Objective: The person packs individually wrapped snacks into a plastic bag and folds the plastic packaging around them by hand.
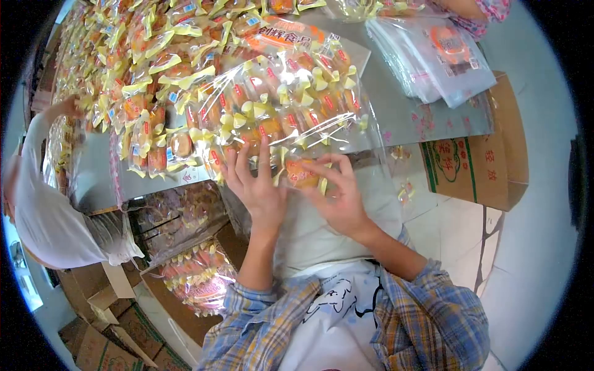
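A large clear bag [322,93] lies on the table edge, filled with rows of small wrapped cakes. My left hand [257,185] rests at its near side, fingers spread over the cakes there. Beside it, my right hand [337,195] has its thumb and fingers around a single wrapped orange cake [302,174] at the bag's near edge. Whether that cake is inside the plastic is hard to tell. Loose wrapped cakes [142,133] are heaped on the table left of the bag.
Flat printed bags [433,59] are stacked at the back right, above a cardboard box [473,154]. A co-worker in white [49,210] reaches over the pile at left. An open box of packed cakes [198,275] stands below the table.
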A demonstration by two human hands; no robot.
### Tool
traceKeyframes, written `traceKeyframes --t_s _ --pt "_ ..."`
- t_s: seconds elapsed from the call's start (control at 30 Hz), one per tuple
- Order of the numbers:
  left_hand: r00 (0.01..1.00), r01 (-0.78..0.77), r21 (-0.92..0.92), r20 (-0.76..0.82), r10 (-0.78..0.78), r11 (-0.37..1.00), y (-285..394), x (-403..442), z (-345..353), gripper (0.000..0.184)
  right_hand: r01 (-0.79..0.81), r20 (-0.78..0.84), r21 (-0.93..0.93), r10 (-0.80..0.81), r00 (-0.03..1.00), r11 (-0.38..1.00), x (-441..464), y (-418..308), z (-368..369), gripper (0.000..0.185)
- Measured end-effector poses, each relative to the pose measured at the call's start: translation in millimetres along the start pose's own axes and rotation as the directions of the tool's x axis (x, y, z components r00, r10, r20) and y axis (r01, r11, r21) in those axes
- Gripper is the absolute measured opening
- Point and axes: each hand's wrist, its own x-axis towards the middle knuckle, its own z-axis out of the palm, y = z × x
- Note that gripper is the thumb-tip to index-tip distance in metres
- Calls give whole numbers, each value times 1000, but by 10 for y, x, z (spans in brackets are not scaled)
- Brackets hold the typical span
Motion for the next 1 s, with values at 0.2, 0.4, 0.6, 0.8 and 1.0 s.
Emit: traceKeyframes --t_s 0.2,0.4,0.6,0.8,1.0 --pt "999 4 38 33 -5 999 -47 -43 -11 62 150 -230 -257 -212 950 955 -70 26 79 43" --pt "998 -16 -46 -55 14 999 -52 -10 72 59 485 -39 -448 -558 829 751 112 38 77 44" --pt "991 117 -112 -47 -123 987 2 6 101 48 653 158 -444 -664 731 614 232 143 171 44" --pt "974 125 -250 -153 -167 960 -51 -12 250 39 748 370 -404 -653 660 527 504 -9 -10 58" --pt "991 35 -116 -124 -49 993 -72 93 111 31 761 375 -481 -682 628 436 596 193 -149 46"
